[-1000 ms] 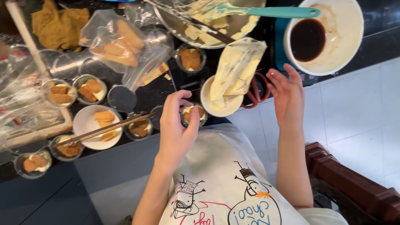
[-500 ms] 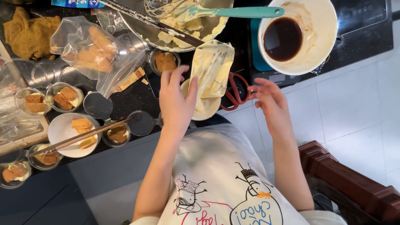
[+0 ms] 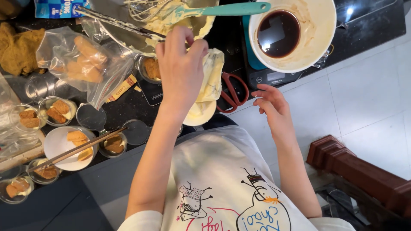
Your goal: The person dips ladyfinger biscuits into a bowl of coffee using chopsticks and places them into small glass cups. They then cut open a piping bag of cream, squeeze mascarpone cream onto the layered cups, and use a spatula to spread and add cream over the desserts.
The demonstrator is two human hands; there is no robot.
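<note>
My left hand reaches forward over a cream-smeared piping bag. Its fingertips pinch the bag's top end beside the rim of a metal mixing bowl. The bag's lower end rests in a small white bowl. My right hand hovers at the counter's edge with loosely curled fingers and holds nothing. Red-handled scissors lie just left of it.
A white bowl of dark liquid sits on a scale at the back right. A teal spatula lies in the cream. At left are a plastic bag of biscuits, several glass cups with biscuits and chopsticks. A wooden chair stands at right.
My left hand left the small cup near the counter edge and moved forward onto the piping bag, then up to its top. My right hand lowered and curled its fingers.
</note>
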